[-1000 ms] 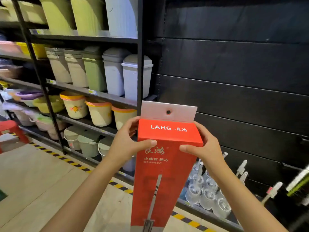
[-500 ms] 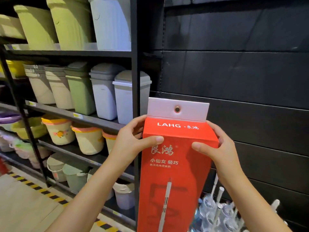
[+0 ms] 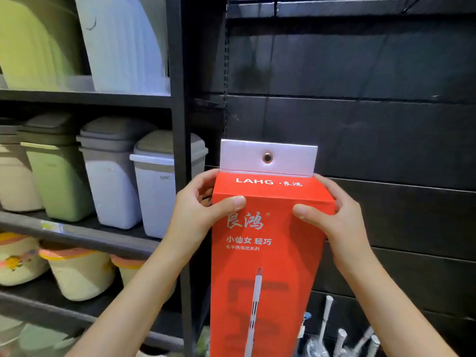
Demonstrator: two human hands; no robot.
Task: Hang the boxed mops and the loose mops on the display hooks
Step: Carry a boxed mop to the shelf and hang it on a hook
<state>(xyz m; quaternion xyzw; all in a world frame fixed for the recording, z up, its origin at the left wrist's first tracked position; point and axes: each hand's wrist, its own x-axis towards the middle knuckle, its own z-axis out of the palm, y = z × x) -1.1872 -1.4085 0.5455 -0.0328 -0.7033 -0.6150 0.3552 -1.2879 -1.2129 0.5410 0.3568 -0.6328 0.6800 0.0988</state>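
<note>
A tall red boxed mop (image 3: 265, 253) with white lettering stands upright in front of me, held at its top corners. My left hand (image 3: 198, 215) grips its left edge, thumb across the front. My right hand (image 3: 332, 217) grips the right edge the same way. A white hang tab (image 3: 268, 157) with a metal eyelet rises from the box top, in front of the black slat wall (image 3: 360, 124). No display hook shows on the wall near the tab. The box's bottom runs out of view.
A black shelf upright (image 3: 180, 124) stands just left of the box. Lidded plastic bins (image 3: 108, 176) and pastel buckets (image 3: 79, 274) fill the shelves on the left. Clear brush holders with white handles (image 3: 342, 338) stand low on the right.
Both hands have raised the box and brought it closer to the black wall. My view has tilted up, so the floor has dropped out of sight.
</note>
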